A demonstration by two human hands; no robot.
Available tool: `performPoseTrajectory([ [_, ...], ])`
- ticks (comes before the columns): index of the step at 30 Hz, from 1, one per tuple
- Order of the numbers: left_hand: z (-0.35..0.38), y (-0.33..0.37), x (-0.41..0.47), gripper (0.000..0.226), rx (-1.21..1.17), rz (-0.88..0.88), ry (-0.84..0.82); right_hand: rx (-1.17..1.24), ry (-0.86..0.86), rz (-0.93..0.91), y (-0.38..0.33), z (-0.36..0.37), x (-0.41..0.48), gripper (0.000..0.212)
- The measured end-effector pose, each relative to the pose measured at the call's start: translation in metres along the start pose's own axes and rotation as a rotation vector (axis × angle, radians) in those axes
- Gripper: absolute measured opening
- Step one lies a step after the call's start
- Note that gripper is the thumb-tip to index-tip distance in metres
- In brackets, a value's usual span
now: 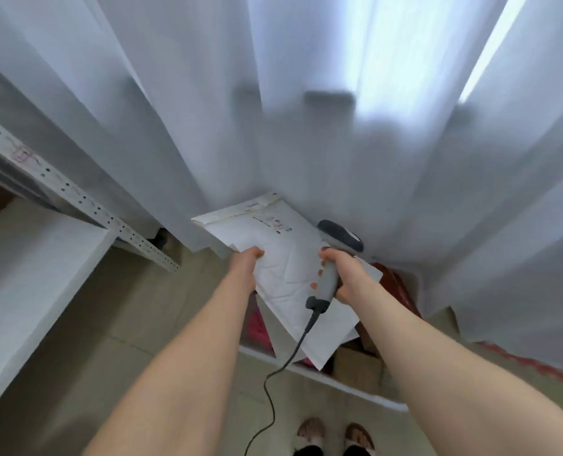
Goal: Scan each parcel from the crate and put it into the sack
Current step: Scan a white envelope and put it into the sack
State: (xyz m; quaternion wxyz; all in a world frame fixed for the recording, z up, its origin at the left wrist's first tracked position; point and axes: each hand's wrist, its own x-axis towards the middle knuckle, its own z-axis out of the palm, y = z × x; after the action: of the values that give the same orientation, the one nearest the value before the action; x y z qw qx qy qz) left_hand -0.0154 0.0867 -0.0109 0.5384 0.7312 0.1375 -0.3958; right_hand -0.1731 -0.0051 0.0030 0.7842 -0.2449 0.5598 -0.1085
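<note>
While the left grip (pixel 247 261) pinches a white padded envelope (pixel 286 274) above the crate (pixel 339 383), the right grip (pixel 346 274) curls round a corded scanner (pixel 328 281), apparently aimed at its blurred label (pixel 273 225).

The parcel (pixel 283 264) carries a label (pixel 273 223) whose print is too small and blurred to read. The left hand's (pixel 246 263) fingers are hidden beneath the parcel. Under the parcel, the crate (pixel 339 384) is largely covered, and its contents show only as red and brown patches. The cable (pixel 273 411) of the scanner (pixel 330 279) is cut off by the bottom edge.
</note>
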Motion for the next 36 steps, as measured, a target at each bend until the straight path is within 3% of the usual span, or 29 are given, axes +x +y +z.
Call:
performPoseTrajectory([
  [3,-0.012,0.034,-0.036,0.04,0.026,0.077,0.044,-0.007,-0.065,-0.003,-0.017,0.007,-0.046,0.026],
  [8,-0.032,0.065,-0.098,0.016,0.076,0.213,0.108,-0.094,-0.129,-0.036,-0.028,-0.003,-0.111,0.021],
  [11,-0.045,0.065,-0.137,0.022,0.145,0.263,0.142,-0.06,-0.103,-0.123,-0.028,-0.01,-0.15,0.014],
  [15,-0.063,0.062,-0.187,0.017,0.179,0.392,0.182,-0.017,-0.107,-0.254,-0.03,-0.02,-0.201,0.024],
  [23,-0.098,0.074,-0.256,0.027,0.163,0.515,0.135,0.033,-0.022,-0.54,-0.048,-0.021,-0.269,0.013],
  [28,-0.114,0.086,-0.272,0.031,0.353,0.508,0.014,-0.058,-0.07,-0.672,-0.053,-0.012,-0.296,0.013],
  [32,-0.13,0.091,-0.284,0.035,0.504,0.521,-0.154,-0.248,-0.088,-0.666,-0.045,0.012,-0.313,0.013],
  [36,-0.15,0.096,-0.29,0.026,0.48,0.568,-0.258,-0.328,0.065,-0.672,-0.035,0.033,-0.318,0.021],
])
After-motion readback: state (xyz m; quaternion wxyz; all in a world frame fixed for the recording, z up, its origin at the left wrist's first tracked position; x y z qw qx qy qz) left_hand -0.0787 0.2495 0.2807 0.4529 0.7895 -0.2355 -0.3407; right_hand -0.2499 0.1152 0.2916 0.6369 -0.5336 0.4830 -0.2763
